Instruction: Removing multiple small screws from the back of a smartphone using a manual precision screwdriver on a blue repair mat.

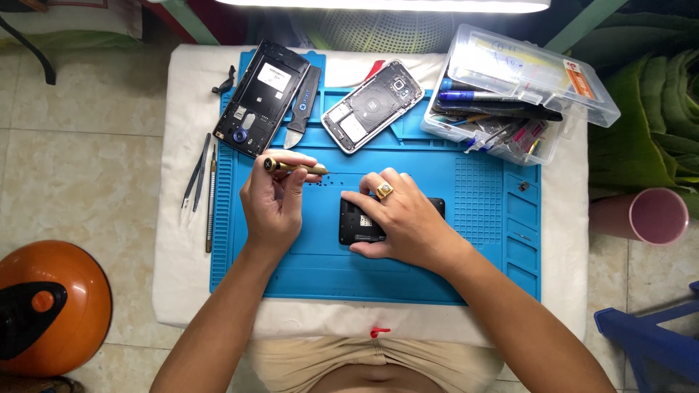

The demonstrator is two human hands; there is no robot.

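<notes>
Blue silicone mat (408, 262) covers our counter, and on it a small black phone (362, 222) lies with its long axis running left to right, directly under our right hand (404, 222), whose fingers press flat on it. Our left hand (273, 204) sits just to the phone's left, apart from it, pinching a brass-coloured screwdriver (293, 167) that lies nearly level, tip toward the phone's upper edge. A few tiny screws (320, 180) lie on the mat just beside that tip. We judge the right hand nearer; the tool approaches from the left.
</notes>
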